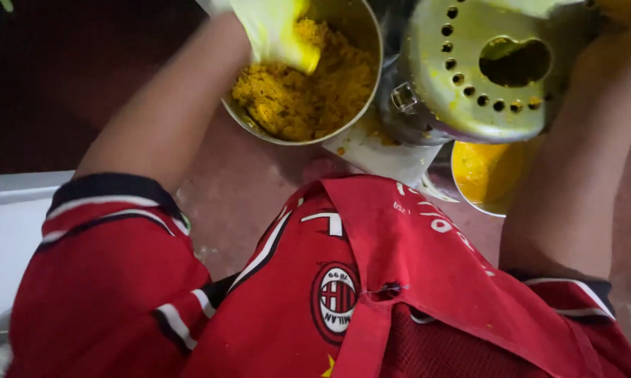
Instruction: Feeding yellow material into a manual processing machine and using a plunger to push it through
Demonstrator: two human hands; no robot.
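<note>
A red shirt [259, 301] with white and black stripes is filling the bottom of the view, closest to the camera, with a red cloth [427, 259] draped over its front. From the shirt's short sleeves, two bare arms are reaching forward. The left hand [277, 31], in a yellow-stained glove, is pressing down into a round metal bowl [368, 91] of crumbly yellow mixture [308, 94]; its fingers are curling loosely into the mixture, though whether they are gripping any of it cannot be told. The bowl is sitting near the top centre, just beside a round metal press [462, 77] whose face is showing a ring of small holes and a wider opening in the middle. The right hand [539, 7] is lying at the very top edge above the press, mostly cut off, so its grip cannot be told. Below the press a smaller bowl [487, 175] with yellow inside is peeking out, and a pale flat sheet [382, 154] is lying under the bowls. A reddish floor [238, 189] is stretching beneath everything.
</note>
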